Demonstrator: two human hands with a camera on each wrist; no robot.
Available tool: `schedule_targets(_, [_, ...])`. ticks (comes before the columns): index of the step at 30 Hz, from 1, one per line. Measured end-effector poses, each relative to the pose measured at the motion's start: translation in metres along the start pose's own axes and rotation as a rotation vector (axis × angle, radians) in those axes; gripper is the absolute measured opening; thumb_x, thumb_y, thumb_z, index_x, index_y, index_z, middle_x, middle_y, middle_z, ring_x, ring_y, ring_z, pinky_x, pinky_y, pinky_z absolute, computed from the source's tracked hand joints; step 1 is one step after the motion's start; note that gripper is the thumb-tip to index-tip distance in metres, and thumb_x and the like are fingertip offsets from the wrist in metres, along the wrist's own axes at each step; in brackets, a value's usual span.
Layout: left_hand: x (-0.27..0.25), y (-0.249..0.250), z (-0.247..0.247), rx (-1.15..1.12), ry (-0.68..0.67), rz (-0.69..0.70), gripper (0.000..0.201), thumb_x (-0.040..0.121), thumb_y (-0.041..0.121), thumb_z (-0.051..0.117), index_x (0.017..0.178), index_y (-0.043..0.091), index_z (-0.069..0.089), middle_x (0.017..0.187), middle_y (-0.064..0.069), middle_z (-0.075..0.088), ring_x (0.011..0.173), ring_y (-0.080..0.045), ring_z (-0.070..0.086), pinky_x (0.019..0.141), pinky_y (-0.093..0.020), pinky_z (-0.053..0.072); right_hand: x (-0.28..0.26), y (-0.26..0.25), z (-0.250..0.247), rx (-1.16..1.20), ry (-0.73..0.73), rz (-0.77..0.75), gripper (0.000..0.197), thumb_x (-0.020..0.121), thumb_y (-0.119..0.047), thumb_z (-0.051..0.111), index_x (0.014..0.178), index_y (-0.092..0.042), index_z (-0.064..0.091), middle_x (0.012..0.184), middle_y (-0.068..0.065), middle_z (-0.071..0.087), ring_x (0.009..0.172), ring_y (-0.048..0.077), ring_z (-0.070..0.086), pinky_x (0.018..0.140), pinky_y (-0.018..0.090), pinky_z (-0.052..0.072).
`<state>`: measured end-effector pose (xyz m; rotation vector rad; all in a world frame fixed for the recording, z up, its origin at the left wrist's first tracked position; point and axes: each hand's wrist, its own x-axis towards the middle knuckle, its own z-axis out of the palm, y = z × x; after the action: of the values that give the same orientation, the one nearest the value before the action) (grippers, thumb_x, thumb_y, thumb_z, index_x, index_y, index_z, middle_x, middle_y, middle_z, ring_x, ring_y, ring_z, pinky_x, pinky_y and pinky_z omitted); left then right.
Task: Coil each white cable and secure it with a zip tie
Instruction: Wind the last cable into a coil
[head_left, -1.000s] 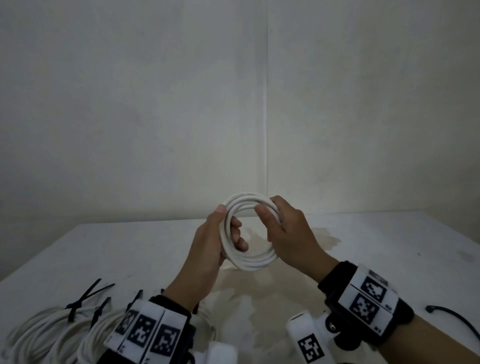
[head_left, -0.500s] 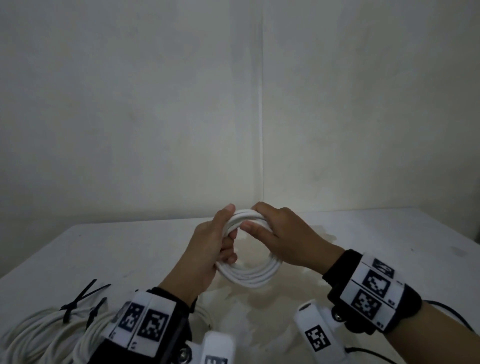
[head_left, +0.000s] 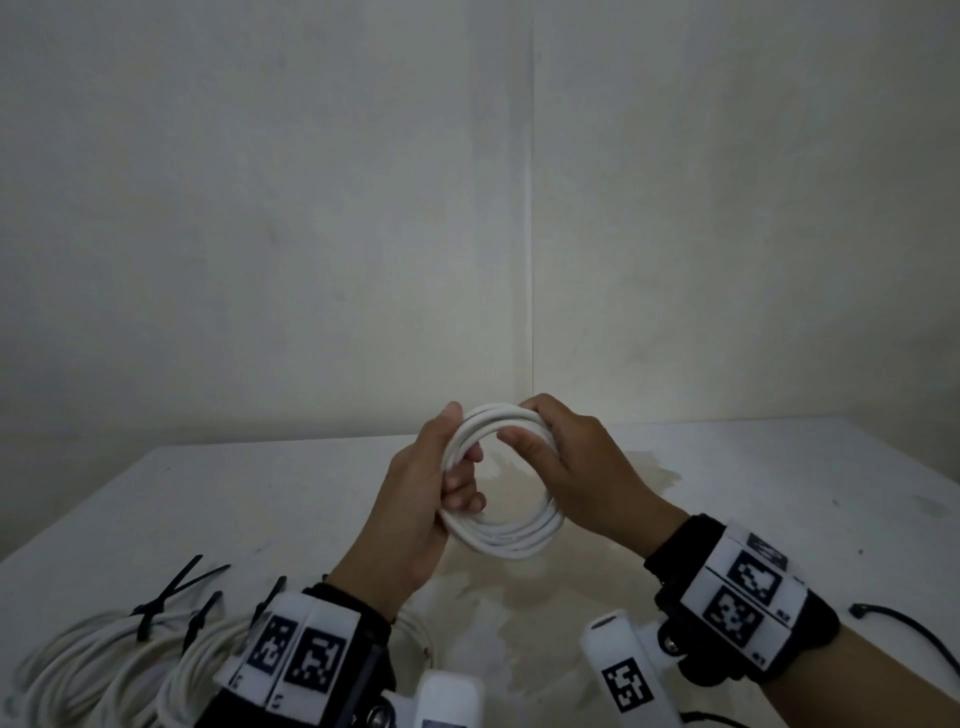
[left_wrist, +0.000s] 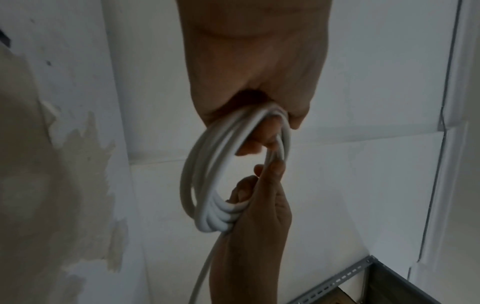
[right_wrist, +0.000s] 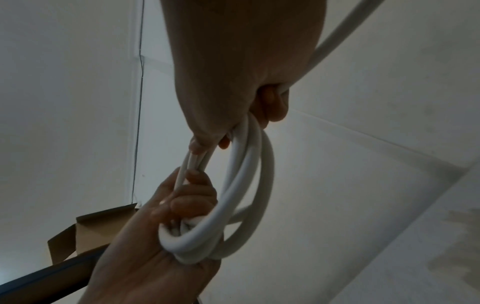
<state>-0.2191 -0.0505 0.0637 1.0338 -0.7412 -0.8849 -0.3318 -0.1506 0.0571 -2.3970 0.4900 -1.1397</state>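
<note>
The wide white counter (head_left: 779, 493) with a pale stain in its middle is carrying everything, and the person is working above it, not on it, probably so that the loops can hang free. At the near left corner a pile of white cable coils already bound with black zip ties (head_left: 104, 654) is lying, put aside so it seems to be the finished work. One loose black zip tie (head_left: 904, 629) is waiting at the near right edge, close to the right arm, likely so that it can be taken quickly.

The round coil of white cable (head_left: 504, 535) is being held upright in the air between both hands, above the stain. The left hand (head_left: 415, 514) is gripping the left side of the coil, its fingers (right_wrist: 192, 203) curled through the ring and the thumb pressing from outside, so the turns are staying bundled together. The right hand (head_left: 576, 467) is closing around the top right part, thumb inside the ring and fingers over the outside. A free end of cable is trailing away past the right hand in both wrist views, so the winding is probably not finished yet, and no tie is on this coil.
</note>
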Motion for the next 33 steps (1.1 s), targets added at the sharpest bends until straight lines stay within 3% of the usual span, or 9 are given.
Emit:
schedule_targets(7, [-0.001,-0.005,0.001,-0.137,-0.071,-0.025,0.045,0.083,0.047,0.044,0.057,0.011,0.055,0.041,0.0,0.043,0.043,-0.014,0.051,0.058,-0.027,0.053,0.003,0.005,0.001,0.135,0.032,0.051,0.029,0.08,-0.053,0.039,0.079,-0.025,0.047,0.058,-0.008,0.043,0.053,0.006,0.04,0.053,0.019,0.033])
schedule_targets(12, [0.0,-0.007,0.007,-0.127,0.093,-0.009,0.048,0.091,0.04,0.044,0.051,0.014,0.04,0.034,0.006,0.026,0.029,-0.006,0.024,0.036,-0.017,0.03,0.0,0.001,0.005,0.23,-0.027,0.082,0.024,0.083,-0.05,0.039,0.075,-0.029,0.046,0.062,-0.008,0.045,0.053,0.003,0.04,0.053,0.016,0.033])
schedule_targets(14, [0.003,-0.004,0.005,-0.173,0.158,0.013,0.047,0.092,0.039,0.044,0.053,0.014,0.038,0.033,0.006,0.025,0.027,-0.006,0.022,0.033,-0.015,0.025,-0.002,0.002,0.003,0.218,-0.069,0.06,0.029,0.086,-0.051,0.033,0.082,-0.028,0.05,0.066,-0.007,0.05,0.056,0.004,0.043,0.055,0.018,0.035])
schedule_targets(17, [0.008,0.008,-0.006,-0.257,0.262,0.082,0.045,0.092,0.039,0.044,0.056,0.014,0.037,0.032,0.008,0.025,0.026,-0.005,0.022,0.031,-0.013,0.021,-0.01,0.018,0.003,0.019,-0.089,0.008,0.033,0.098,-0.035,0.031,0.114,-0.02,0.056,0.091,0.002,0.062,0.079,0.015,0.055,0.073,0.03,0.044])
schedule_targets(19, [0.01,0.016,-0.013,-0.264,0.333,0.13,0.044,0.092,0.04,0.045,0.056,0.015,0.038,0.033,0.008,0.024,0.027,-0.005,0.021,0.032,-0.013,0.022,-0.017,0.028,0.009,-0.202,-0.003,-0.082,0.033,0.099,-0.025,0.034,0.127,-0.017,0.05,0.098,0.006,0.063,0.077,0.023,0.06,0.067,0.038,0.05])
schedule_targets(21, [0.011,0.019,-0.016,-0.259,0.399,0.166,0.044,0.091,0.04,0.046,0.056,0.016,0.039,0.035,0.007,0.025,0.029,-0.006,0.022,0.033,-0.014,0.023,-0.021,0.032,0.014,-0.42,0.069,-0.191,0.033,0.093,-0.025,0.036,0.121,-0.016,0.049,0.078,0.004,0.063,0.048,0.023,0.056,0.039,0.033,0.044])
schedule_targets(23, [0.013,0.022,-0.019,-0.27,0.469,0.197,0.043,0.091,0.04,0.046,0.056,0.016,0.038,0.035,0.008,0.027,0.03,-0.007,0.023,0.034,-0.014,0.025,-0.021,0.032,0.014,-0.632,0.097,-0.264,0.024,0.087,-0.025,0.036,0.107,-0.015,0.047,0.064,-0.001,0.059,0.033,0.017,0.046,0.029,0.022,0.027])
schedule_targets(26, [0.016,0.03,-0.027,-0.275,0.584,0.251,0.04,0.09,0.041,0.047,0.059,0.018,0.038,0.036,0.009,0.029,0.032,-0.008,0.026,0.037,-0.018,0.028,-0.025,0.031,0.015,-0.819,0.107,-0.396,0.02,0.085,-0.026,0.038,0.085,-0.017,0.055,0.056,-0.005,0.054,0.031,0.011,0.042,0.036,0.018,0.014])
schedule_targets(33, [0.011,0.012,-0.015,0.063,0.614,0.406,0.042,0.093,0.036,0.045,0.056,0.017,0.041,0.035,0.01,0.036,0.035,-0.007,0.031,0.045,-0.026,0.029,-0.034,0.002,0.029,-0.87,0.018,-0.684,0.034,0.087,-0.025,0.04,0.06,-0.022,0.059,0.052,-0.007,0.049,0.041,0.01,0.042,0.045,0.023,0.017])
